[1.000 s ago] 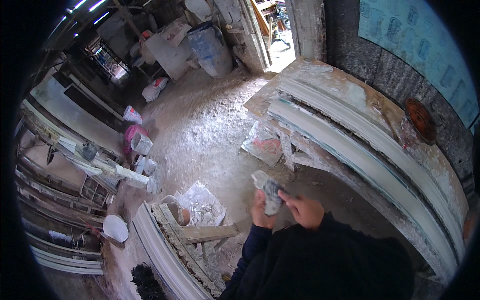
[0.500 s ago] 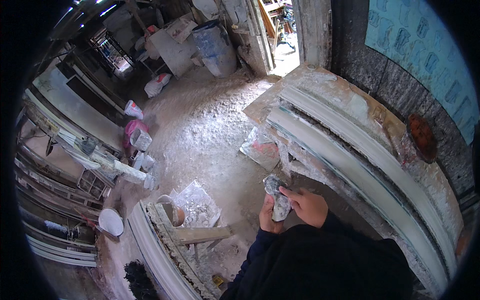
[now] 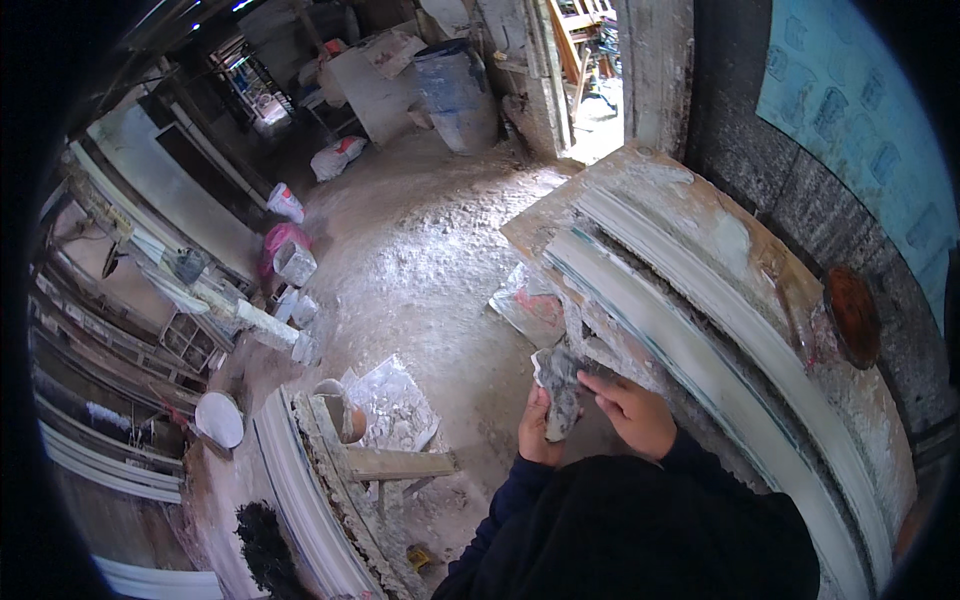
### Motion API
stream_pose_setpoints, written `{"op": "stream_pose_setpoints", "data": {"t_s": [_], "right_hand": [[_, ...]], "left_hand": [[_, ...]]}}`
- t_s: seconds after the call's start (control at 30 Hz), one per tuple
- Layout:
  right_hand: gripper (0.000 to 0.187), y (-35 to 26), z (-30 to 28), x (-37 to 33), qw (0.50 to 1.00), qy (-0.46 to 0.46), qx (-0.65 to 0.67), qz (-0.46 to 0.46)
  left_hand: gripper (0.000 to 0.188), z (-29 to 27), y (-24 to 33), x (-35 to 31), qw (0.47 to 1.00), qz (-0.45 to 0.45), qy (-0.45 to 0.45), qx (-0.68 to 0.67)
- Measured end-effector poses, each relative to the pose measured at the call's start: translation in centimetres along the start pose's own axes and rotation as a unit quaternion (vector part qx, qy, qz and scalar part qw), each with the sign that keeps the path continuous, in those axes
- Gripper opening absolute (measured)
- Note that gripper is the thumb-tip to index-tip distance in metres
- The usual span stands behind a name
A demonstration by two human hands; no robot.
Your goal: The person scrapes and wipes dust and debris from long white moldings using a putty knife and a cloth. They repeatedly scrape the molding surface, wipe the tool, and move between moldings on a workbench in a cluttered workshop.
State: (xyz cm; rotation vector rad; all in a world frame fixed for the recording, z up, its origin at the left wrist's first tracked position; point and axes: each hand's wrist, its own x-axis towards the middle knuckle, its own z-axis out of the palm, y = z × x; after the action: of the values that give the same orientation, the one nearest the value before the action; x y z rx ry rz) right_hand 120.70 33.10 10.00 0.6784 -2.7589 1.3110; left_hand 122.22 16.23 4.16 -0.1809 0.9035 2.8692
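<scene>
A long, mottled grey-and-white crusted piece (image 3: 560,388) is held up in front of my body; its exact kind is unclear. My left hand (image 3: 540,428) is closed around its lower left side, with the thumb along the edge. Against its upper right edge, my right hand (image 3: 640,418) has its fingers drawn together, the index fingertip on the piece. The thumb of that hand is mostly hidden. To the right of both hands runs a workbench (image 3: 535,215) bearing long white moulded strips (image 3: 690,305).
A reddish-brown round bowl (image 3: 852,315) sits on the bench's far right. At left are a second stand with white moulding (image 3: 300,490), a sheet of white rubble (image 3: 395,405), a white bucket (image 3: 220,420) and a black brush-like thing (image 3: 265,545). A blue drum (image 3: 455,95) stands farther back.
The piece has turned so more of its grey face shows. My right hand has shifted slightly right, its fingers from across the piece to its edge. The view has swung a little left.
</scene>
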Motion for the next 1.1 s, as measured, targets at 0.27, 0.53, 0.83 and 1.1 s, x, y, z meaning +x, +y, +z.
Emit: {"op": "stream_pose_setpoints", "data": {"t_s": [0.27,0.53,0.83,1.1], "right_hand": [[0.041,-1.0,-0.6,-1.4,0.999,-0.044,0.014,-0.010],[0.040,-0.7,-1.5,-1.4,0.996,-0.088,0.019,0.002],[0.041,0.4,-1.0,-0.9,0.976,-0.143,0.158,0.038],[0.040,0.1,2.3,-0.8,0.973,-0.019,0.226,0.044]], "left_hand": [[0.075,-1.3,-0.3,1.3,0.982,0.094,0.011,0.160],[0.072,-1.4,0.2,1.0,0.794,0.283,0.151,0.517],[0.068,-1.8,0.0,0.6,0.735,0.309,0.169,0.579],[0.065,-0.7,-1.8,1.0,0.928,0.209,0.163,0.260]]}}
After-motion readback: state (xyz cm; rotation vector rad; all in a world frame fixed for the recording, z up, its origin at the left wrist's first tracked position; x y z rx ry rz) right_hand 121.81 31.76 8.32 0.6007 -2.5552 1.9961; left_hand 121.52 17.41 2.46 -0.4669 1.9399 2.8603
